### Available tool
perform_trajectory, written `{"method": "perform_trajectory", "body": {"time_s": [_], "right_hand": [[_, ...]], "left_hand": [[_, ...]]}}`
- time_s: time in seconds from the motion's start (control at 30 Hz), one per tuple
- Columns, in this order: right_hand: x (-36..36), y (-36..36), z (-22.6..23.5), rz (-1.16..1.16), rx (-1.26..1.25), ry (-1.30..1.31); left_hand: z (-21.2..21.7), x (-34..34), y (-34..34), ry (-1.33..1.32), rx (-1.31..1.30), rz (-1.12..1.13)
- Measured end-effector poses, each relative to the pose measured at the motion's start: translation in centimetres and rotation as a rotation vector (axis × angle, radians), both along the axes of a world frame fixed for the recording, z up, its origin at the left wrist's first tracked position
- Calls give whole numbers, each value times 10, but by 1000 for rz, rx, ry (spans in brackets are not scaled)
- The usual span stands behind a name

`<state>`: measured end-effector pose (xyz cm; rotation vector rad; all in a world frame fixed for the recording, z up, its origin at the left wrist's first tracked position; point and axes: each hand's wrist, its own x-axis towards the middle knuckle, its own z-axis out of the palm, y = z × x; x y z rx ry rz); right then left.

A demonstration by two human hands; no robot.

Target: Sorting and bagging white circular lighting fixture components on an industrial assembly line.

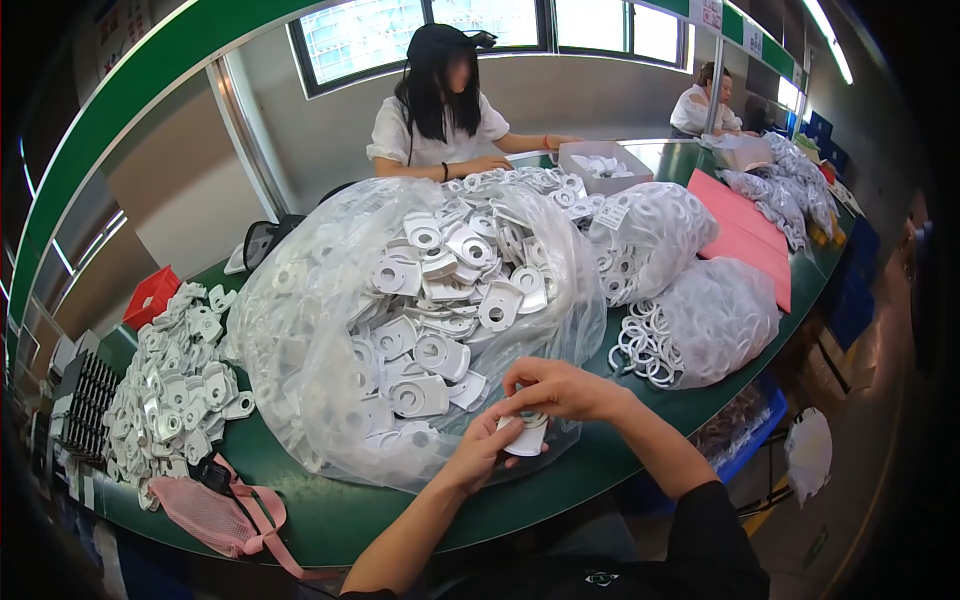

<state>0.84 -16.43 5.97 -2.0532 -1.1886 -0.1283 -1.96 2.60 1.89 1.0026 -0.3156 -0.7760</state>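
Low in front of me, my left hand (482, 452) is closed around a white plastic part (527, 438) with a rounded end and a round hole. My right hand (553, 389) bends over the top of the same part, its fingertips pressed to the hole end. Whether the right fingers pinch something small is hidden. Just beyond both hands lies a big clear plastic bag (290, 330), open and heaped with similar white parts (440, 355). To the right, a smaller clear bag (725, 325) spills white rings (650, 345) onto the green table (590, 465).
A loose pile of white parts (170, 390) lies at left, by a red bin (152, 297) and a pink mesh bag (210, 510). Another ring bag (650, 235), a pink sheet (745, 240) and a white box (605, 170) stand right. A co-worker (440, 120) sits opposite.
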Motion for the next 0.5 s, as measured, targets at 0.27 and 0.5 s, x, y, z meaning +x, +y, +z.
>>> {"method": "perform_trajectory", "body": {"time_s": [0.27, 0.5], "right_hand": [[6, 7, -3, -263, 252, 110], [21, 1, -13, -188, 216, 459]], "left_hand": [[2, -5, -2, -163, 121, 173], [-22, 5, 0, -625, 322, 378]]}}
